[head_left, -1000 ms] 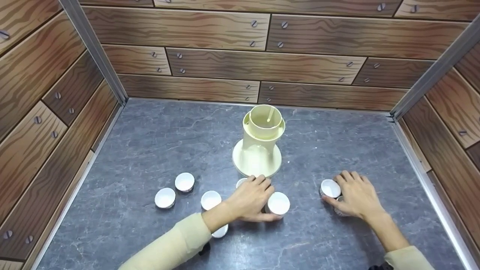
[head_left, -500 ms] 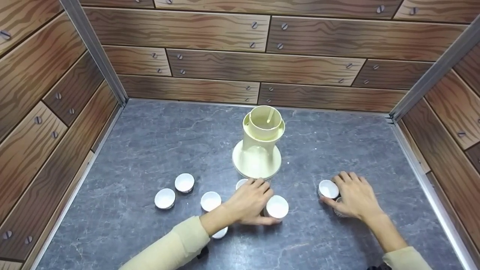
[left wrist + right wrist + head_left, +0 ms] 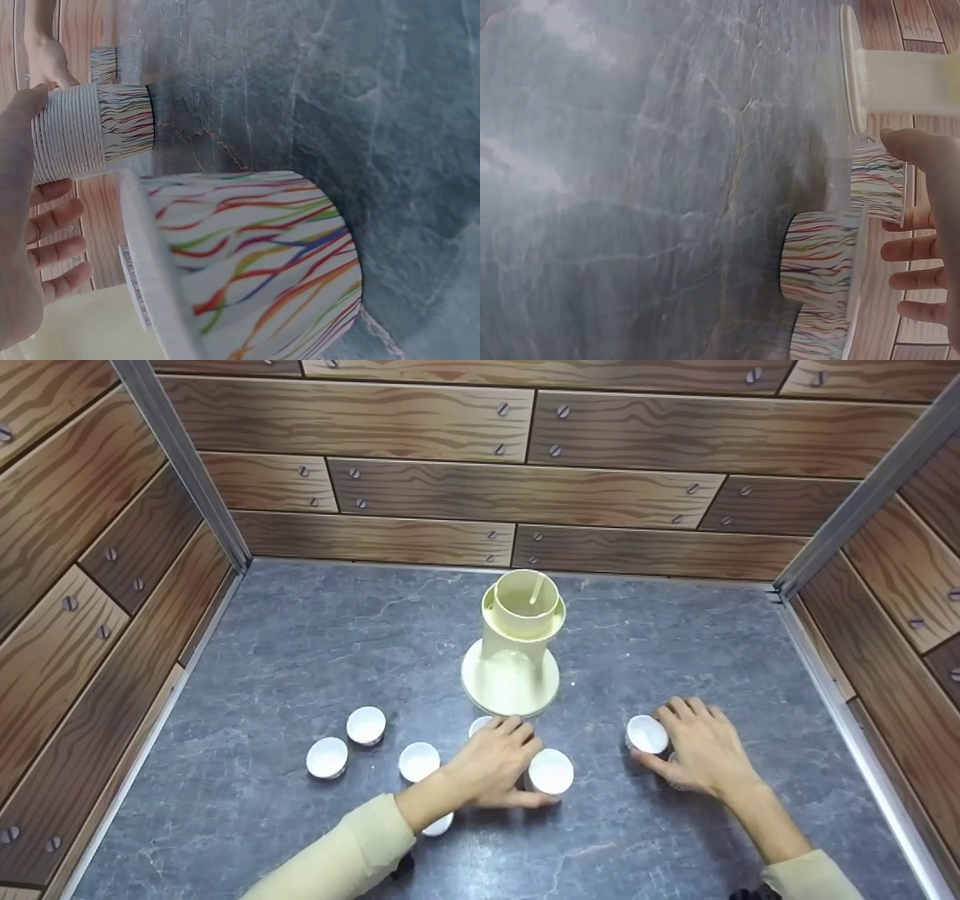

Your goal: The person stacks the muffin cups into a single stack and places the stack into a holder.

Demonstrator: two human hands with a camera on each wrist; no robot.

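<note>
My left hand grips a stack of nested paper cups, its thumb on one side and its fingers on the other. In the left wrist view the stack shows many close white rims above coloured wavy lines. My right hand holds a single paper cup between thumb and fingers; the right wrist view shows this cup upright on the table. Another cup is partly hidden under the right hand. Nearer cups stand beside it in the right wrist view.
A pale yellow stand with a round base and open cylinder top stands behind the left hand. Several white cups are spread left of and around the left forearm. A wood-patterned wall closes the back, with side walls left and right.
My right hand has slid slightly left with its cup, widening the gap from the cup under the palm. The left hand and its stack have barely moved. The head view has shifted slightly.
</note>
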